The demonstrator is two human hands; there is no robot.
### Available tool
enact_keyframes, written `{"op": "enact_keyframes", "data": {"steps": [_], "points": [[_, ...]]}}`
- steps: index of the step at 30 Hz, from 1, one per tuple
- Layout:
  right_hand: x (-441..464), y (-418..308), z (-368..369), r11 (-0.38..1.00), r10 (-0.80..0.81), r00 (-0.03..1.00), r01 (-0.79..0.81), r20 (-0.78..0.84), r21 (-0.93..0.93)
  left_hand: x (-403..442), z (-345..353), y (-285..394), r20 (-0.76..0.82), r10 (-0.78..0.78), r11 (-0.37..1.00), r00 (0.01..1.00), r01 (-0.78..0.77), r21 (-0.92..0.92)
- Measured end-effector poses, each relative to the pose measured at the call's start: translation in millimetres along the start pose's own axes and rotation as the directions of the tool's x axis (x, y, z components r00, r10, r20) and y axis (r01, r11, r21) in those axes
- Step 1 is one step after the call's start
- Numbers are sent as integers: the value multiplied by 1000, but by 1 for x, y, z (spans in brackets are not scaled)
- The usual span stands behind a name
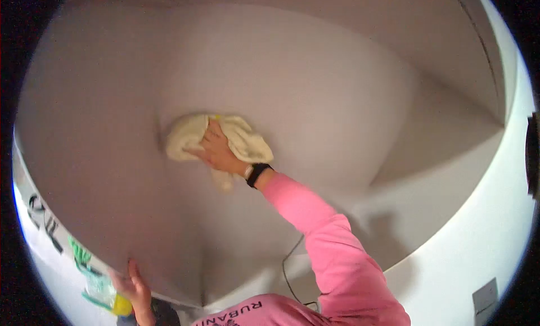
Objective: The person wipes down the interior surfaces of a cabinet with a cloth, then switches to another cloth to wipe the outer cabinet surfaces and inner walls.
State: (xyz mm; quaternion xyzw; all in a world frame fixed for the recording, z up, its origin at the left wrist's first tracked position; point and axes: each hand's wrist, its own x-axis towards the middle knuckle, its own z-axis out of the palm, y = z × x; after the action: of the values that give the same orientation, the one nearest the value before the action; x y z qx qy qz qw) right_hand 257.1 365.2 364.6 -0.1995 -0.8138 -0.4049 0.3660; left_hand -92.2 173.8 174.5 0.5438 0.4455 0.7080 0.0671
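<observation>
My right hand (216,151) holds a crumpled cream-coloured cloth (247,140) against a smooth pale inner panel (315,101). Its fingers lie over the cloth, with one pointing left, and a fold hangs below the palm. At the lower left my left hand (138,292) is wrapped over the edge of the side panel (107,213), its thumb side showing inside. Close beside that hand is a clear, greenish bottle (100,286) with a green top and a yellow part. Whether the left hand touches the bottle, I cannot tell.
Pale walls curve around the work area in this wide view. Black markings (46,222) run along the left rim. A thin dark cord (286,272) hangs below my right arm. A grey rectangular plate (485,299) is at the lower right, and a dark object (533,154) at the right edge.
</observation>
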Motion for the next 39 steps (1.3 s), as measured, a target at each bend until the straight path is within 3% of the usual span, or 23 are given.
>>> {"op": "enact_keyframes", "data": {"steps": [1, 2, 4, 5, 7, 8, 9, 10, 11, 15, 17, 18, 20, 21, 23, 25, 27, 30, 32, 34, 36, 38, 39], "points": [[-18, 6, -16, 999, -35, 999, 34, 28, 18, 4, 2, 8, 21, 3, 997, 1000, -1, -76], [-36, 16, -38, 980, 15, 987, 18, 159, -200, 11, 10, 45, 39, -67, 982, 997, 73, -172], [-51, 34, -92, 914, 165, 957, -56, 240, -403, 3, -5, 5, 29, -54, 996, 998, 56, -63], [-51, 58, -113, 910, 234, 948, -136, 215, -392, 3, -5, -26, 35, -56, 997, 998, 58, -58], [-68, 95, -165, 746, 470, 876, -325, 112, -581, 2, -14, -62, 81, 47, 955, 996, -21, -295], [-77, 117, -187, 621, 395, 913, -348, -103, -702, 13, -1, -30, 92, 55, 954, 994, -25, -300], [-81, 135, -213, 468, 351, 872, -479, -341, -742, 28, 16, 32, 53, 60, 981, 997, -49, -185], [-78, 154, -252, 427, 426, 844, -506, -328, -749, 36, 25, 67, 14, 66, 996, 998, -65, -67], [-78, 169, -276, 283, 311, 857, -497, -411, -820, 35, 23, 62, 29, -25, 995, 999, 27, -92], [-93, 225, -327, 129, 225, 754, -650, -616, -749, 40, 19, 51, -10, -25, 992, 1000, 23, -128], [-65, 225, -330, 51, 478, 312, -943, -821, -328, 37, 21, 54, -12, -6, 994, 1000, 4, -108], [-51, 232, -321, 61, 481, 316, -943, -818, -328, 34, 16, 36, -21, -10, 994, 1000, 7, -106], [-17, 245, -295, -246, 91, 208, -943, -974, -225, 27, -7, -14, 83, 3, 998, 997, 2, -58], [13, 231, -279, -242, 144, 178, -947, -973, -209, 30, -6, 12, 72, 3, 998, 997, 1, -56], [52, 200, -240, -129, 223, 193, -966, -955, -225, 38, 14, 79, 35, 175, 985, 984, -175, -7], [71, 177, -185, -19, 85, 353, -934, -932, -356, 30, 14, 57, 34, 105, 994, 994, -104, -43], [82, 149, -140, 233, 124, 526, -839, -841, -491, 26, 16, 50, 63, 35, 996, 997, -30, -79], [76, 107, -105, 740, 290, 887, -446, -361, -503, 20, 17, 59, 106, 0, 993, 994, 12, -116], [58, 94, -113, 892, 31, 998, -48, -45, -449, 24, 17, 61, 121, 65, 997, 990, -61, -36], [29, 113, -136, 915, 77, 996, -49, 53, -400, 27, 22, 67, 134, 101, 995, 986, -101, -8], [6, 130, -174, 940, 116, 982, -60, 149, -337, 29, 26, 76, 46, 172, 983, 984, -174, 60], [-19, 143, -241, 688, 316, 949, -228, 1, -689, 28, 22, 76, 129, 147, 987, 981, -154, 44], [-32, 150, -272, 504, 382, 919, -293, -95, -813, 27, 15, 62, 74, -77, 997, 994, 75, 33]]}}
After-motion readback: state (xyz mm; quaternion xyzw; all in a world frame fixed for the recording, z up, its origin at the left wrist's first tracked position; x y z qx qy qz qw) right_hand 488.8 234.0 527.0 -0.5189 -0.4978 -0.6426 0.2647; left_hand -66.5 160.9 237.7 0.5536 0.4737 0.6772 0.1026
